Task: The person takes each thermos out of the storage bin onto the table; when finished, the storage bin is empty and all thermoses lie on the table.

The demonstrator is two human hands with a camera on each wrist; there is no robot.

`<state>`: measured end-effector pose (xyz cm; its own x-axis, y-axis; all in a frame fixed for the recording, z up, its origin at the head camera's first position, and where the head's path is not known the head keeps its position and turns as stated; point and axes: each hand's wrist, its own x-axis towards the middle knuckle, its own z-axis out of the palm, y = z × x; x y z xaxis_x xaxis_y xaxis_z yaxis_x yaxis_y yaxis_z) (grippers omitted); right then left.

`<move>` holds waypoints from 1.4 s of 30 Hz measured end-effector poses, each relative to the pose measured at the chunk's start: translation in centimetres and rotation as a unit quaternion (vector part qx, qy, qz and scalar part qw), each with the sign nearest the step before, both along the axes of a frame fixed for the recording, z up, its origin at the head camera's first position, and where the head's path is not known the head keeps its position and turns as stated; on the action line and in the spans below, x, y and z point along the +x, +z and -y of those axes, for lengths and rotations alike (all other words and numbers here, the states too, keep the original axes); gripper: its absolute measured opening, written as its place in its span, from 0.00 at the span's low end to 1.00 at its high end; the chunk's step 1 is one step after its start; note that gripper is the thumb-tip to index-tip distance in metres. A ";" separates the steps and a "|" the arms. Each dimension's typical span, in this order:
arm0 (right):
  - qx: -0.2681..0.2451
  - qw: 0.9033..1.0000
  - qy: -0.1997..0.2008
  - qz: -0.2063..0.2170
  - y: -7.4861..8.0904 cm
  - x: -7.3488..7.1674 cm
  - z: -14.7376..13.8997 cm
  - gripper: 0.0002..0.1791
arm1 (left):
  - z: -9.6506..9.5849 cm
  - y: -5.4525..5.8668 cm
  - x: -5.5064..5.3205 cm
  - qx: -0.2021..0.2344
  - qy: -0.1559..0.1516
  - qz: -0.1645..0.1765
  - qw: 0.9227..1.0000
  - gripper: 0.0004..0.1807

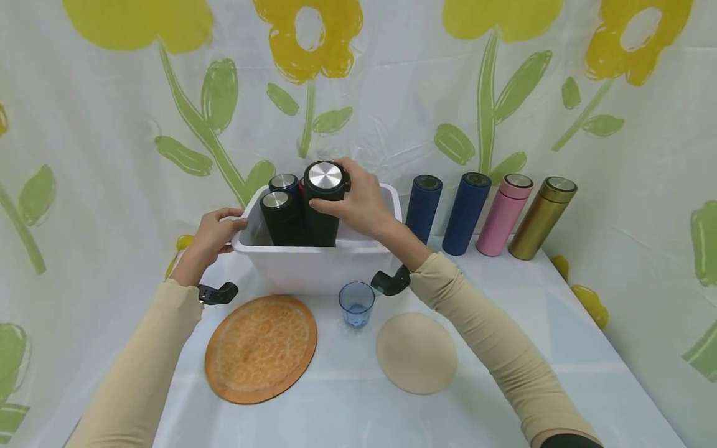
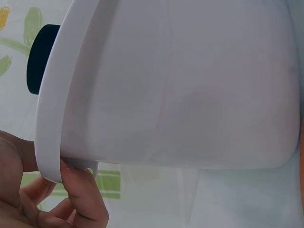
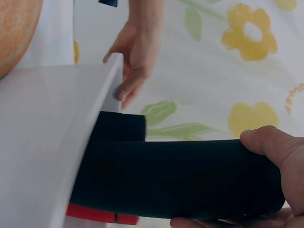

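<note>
My right hand [image 1: 361, 202] grips a black thermos flask [image 1: 322, 218] near its silver-topped lid, with the lower part inside a white plastic bin [image 1: 313, 267]. In the right wrist view, the thumb and fingers wrap the lid end of this flask [image 3: 180, 175], which rises well above the rim. My left hand [image 1: 215, 233] pinches the bin's left rim, thumb on one side and fingers curled beneath, as the left wrist view shows. Also in the bin stand another black flask [image 1: 280, 218], a dark blue flask [image 1: 284, 182] and a red flask [image 3: 102, 213], mostly hidden behind the held one.
Right of the bin stand two blue flasks [image 1: 424, 205] [image 1: 466, 214], a pink flask [image 1: 504, 214] and a gold flask [image 1: 542, 218]. In front lie an orange-brown round mat [image 1: 261, 348], a blue glass [image 1: 356, 305] and a beige disc [image 1: 417, 353]. A flowered sheet hangs behind.
</note>
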<state>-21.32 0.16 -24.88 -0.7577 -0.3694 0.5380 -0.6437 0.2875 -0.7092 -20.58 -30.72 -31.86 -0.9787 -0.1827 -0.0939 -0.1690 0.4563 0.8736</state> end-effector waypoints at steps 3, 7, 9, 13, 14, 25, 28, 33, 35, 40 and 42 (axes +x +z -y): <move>-0.004 1.000 0.007 -0.008 0.7 0.4 -0.2 0.34 | 0.2 0.1 0.0 -0.002 0.001 -0.007 1.000 0.28; -0.006 1.000 0.019 -0.021 1.6 0.9 -0.4 0.34 | 0.4 0.1 0.2 0.002 0.002 -0.010 1.000 0.28; -0.009 0.999 0.026 -0.028 2.0 1.1 -0.4 0.34 | 0.6 0.1 0.4 0.004 0.003 -0.009 1.000 0.28; -0.025 0.998 0.039 -0.046 2.5 1.4 -0.8 0.34 | 0.8 0.1 0.6 0.004 0.004 -0.007 1.000 0.28; -0.031 0.997 0.042 -0.049 2.6 1.5 -0.9 0.34 | 0.8 0.1 0.6 0.004 0.004 -0.006 1.000 0.28; -0.056 0.995 0.036 -0.074 3.8 2.2 -3.4 0.34 | 0.1 0.1 0.2 0.001 -0.002 -0.002 1.000 0.28; -0.065 0.993 0.030 -0.089 4.1 2.5 -4.1 0.33 | 0.1 0.0 0.2 -0.005 -0.003 -0.005 1.000 0.28; -0.065 0.991 0.013 -0.113 4.3 3.0 -5.2 0.33 | 0.1 0.0 0.1 -0.008 -0.004 -0.002 1.000 0.28; -0.065 0.990 0.006 -0.122 4.3 3.2 -5.7 0.33 | 0.1 0.0 0.2 -0.006 -0.004 -0.001 1.000 0.28; -0.063 0.989 -0.014 -0.134 4.4 3.7 -6.9 0.33 | 0.0 0.1 0.3 -0.006 -0.008 0.000 1.000 0.29; -0.061 0.989 -0.023 -0.131 4.5 3.9 -7.4 0.34 | -0.1 0.2 0.3 -0.006 -0.009 0.000 1.000 0.29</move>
